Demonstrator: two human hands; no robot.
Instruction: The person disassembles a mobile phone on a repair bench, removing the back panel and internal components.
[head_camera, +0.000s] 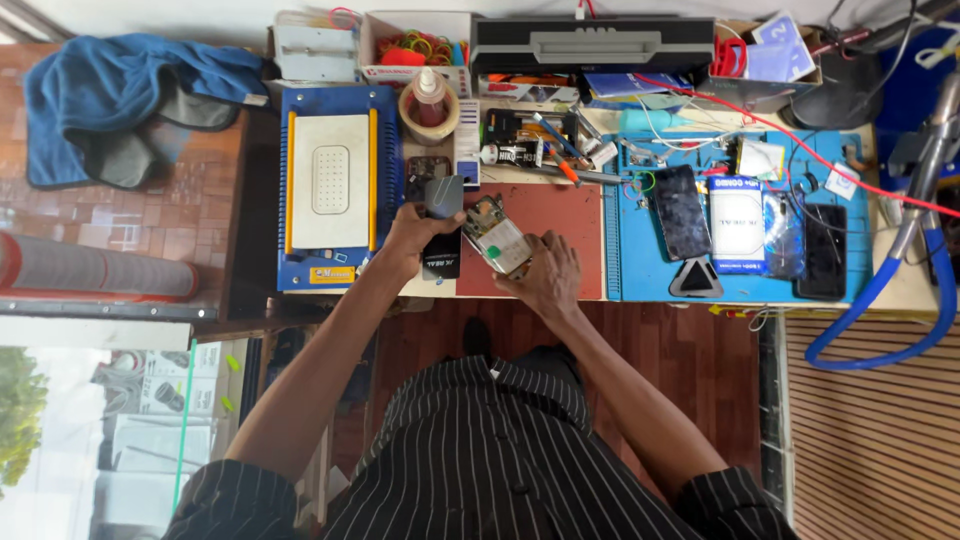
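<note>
Fingers of the left hand (415, 232) are wrapped around a grey handheld tool (443, 196). An opened phone with exposed circuitry (494, 236) is pinned at the red-brown rubber mat's (560, 215) left edge by the right hand's (545, 275) closed-together fingers.

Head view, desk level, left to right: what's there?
Blue towel → blue heating plate station → left hand gripping a grey tool → opened phone under right hand on red mat → dark phone on blue mat → white-blue package → second dark phone → blue hose.
</note>
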